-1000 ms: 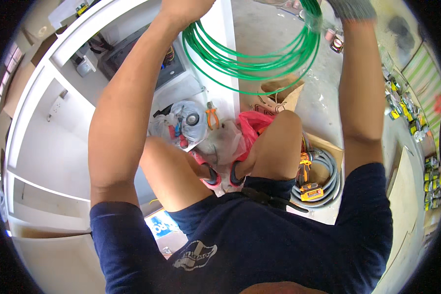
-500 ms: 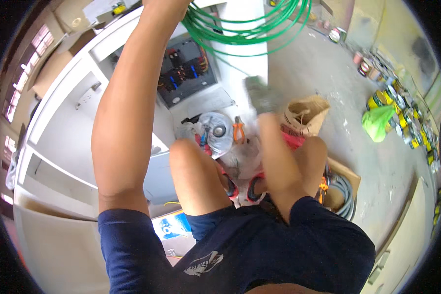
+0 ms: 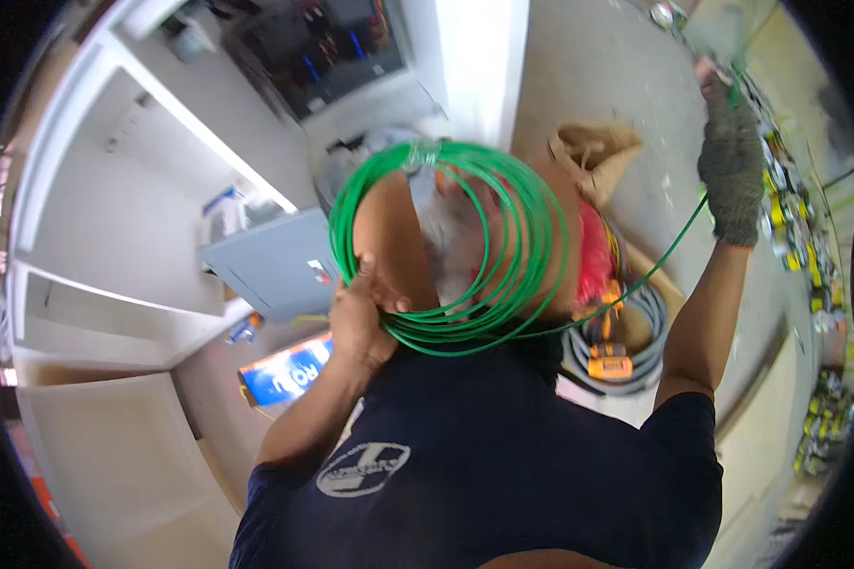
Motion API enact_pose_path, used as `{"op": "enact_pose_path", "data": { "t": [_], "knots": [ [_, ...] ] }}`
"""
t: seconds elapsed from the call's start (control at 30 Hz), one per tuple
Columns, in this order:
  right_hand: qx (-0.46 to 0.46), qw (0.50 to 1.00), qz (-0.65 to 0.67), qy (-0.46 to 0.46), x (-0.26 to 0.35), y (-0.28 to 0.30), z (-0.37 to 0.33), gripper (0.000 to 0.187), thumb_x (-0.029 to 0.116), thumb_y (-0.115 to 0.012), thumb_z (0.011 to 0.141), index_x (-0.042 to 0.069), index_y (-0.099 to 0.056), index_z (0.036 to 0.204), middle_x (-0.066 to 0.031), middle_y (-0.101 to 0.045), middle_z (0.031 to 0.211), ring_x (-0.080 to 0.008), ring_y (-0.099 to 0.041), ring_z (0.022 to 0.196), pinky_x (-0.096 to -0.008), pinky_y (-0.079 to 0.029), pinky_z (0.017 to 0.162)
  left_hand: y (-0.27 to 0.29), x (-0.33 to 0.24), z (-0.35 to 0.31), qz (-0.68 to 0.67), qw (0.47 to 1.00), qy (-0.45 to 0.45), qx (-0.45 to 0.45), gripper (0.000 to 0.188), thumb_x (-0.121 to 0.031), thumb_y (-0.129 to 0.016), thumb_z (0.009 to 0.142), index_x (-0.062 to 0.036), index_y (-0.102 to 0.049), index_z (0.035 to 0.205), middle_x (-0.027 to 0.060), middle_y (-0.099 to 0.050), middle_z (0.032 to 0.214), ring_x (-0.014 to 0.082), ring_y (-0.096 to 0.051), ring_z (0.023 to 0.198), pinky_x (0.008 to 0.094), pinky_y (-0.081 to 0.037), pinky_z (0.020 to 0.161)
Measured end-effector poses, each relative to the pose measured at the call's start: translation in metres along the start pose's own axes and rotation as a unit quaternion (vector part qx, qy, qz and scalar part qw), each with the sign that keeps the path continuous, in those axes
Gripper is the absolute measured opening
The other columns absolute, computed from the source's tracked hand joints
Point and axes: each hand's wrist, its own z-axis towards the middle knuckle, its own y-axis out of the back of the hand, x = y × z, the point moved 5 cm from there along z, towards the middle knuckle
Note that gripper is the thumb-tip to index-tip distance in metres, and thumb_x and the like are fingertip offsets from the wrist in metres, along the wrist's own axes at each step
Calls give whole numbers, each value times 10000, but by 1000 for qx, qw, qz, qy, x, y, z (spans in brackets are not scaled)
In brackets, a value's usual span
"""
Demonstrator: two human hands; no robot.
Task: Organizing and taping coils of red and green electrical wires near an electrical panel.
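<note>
A coil of green wire point(image 3: 375, 169) hangs over my lap, with clear tape point(image 3: 423, 154) wrapped round its upper side. My bare left hand point(image 3: 361, 308) is closed round the coil's lower left side, with the thumb on the strands. From the bottom of the coil, a single length of wire point(image 3: 650, 273) runs up to the right. It meets my right hand point(image 3: 733, 171), which wears a dark grey glove and is raised at the far right with the arm stretched out. The right fingers are closed on this wire, and a bit of green shows past them.
A white cabinet frame with open shelves point(image 3: 142, 190) stands at the left. A dark electrical box point(image 3: 327, 57) is inside it. Beside my left hand is a grey metal panel point(image 3: 280, 261). A brown paper bag point(image 3: 598, 156) and a grey cable coil point(image 3: 650, 322) lie at the right.
My left hand has come down from the top, bringing the coil over my lap. My right hand has swung from low in the middle out to the far right, drawing out a length of wire.
</note>
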Motion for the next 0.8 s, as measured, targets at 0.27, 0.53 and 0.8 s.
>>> {"op": "enact_pose_path", "data": {
  "t": [0.27, 0.53, 0.8],
  "knots": [
    [290, 816, 494, -78, 135, 1, -32, 278, 183, -555, 915, 44, -598, 1152, -170, -643, 1103, -362, -602, 1032, -438, -489, 882, 58, 41, -13, 345, 938, -3, 27, 302, -309, -622, 938, -10, -620, 896, 81, -641, 763, 180, -615, 696, 313, -511, 653],
    [315, 860, 396, -67, 166, -31, -47, 246, 90, -579, 870, 32, -629, 1105, -165, -654, 1043, -352, -608, 981, -410, -484, 855, 33, -72, -16, 819, 553, -152, 1, 530, -450, -710, 814, 0, -618, 1078, 214, -665, 841, 347, -674, 806, 399, -520, 727],
    [242, 838, 489, -19, 181, -10, 8, 282, 90, -609, 840, 20, -625, 1113, -167, -657, 1006, -358, -612, 942, -421, -496, 814, -78, -88, 33, 595, 669, -432, 108, 184, -163, -660, 878, 5, -608, 933, 226, -605, 796, 399, -576, 698, 375, -493, 631]
  ]
}}
